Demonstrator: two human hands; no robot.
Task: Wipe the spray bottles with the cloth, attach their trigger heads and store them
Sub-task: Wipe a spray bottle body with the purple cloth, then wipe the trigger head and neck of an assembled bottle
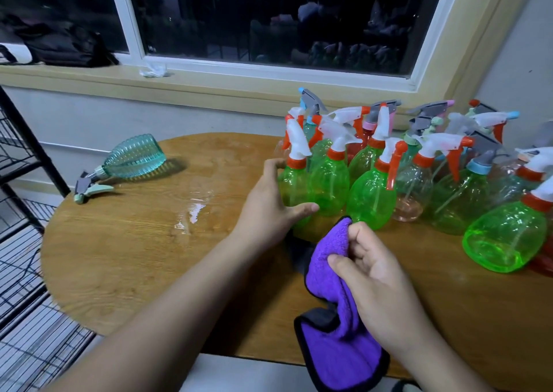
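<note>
Left hand (275,203) reaches forward, forearm coming in from lower left, palm facing right. It cups the leftmost green bottle (296,188): thumb stretched across the bottle's near lower side, fingers curled round its far left side near the shoulder, so the hand grips it. That bottle stands upright on the surface (119,257), trigger head on with a white body and orange collar, at the left end of the group of spray bottles (419,164). Right hand (380,281) is nearer the camera, palm turned left and up, fingers bent. It pinches the purple cloth (329,275) between thumb and fingers. The cloth's top corner sits just below the gripped bottle; the rest, with its black edge, hangs down past the near rim of the surface. The group is packed close on the right half, mostly green, some clear or reddish, all with trigger heads. One large green bottle (505,236) at the front right leans over. Well apart at far left, a teal bottle (134,155) lies on its side, its trigger head pointing to the surface edge. A wet patch (194,212) shines between it and the left hand. Wire rack (18,182) at the left, window sill (209,83) behind with a crumpled tissue (152,69) and a dark bag (65,47).
</note>
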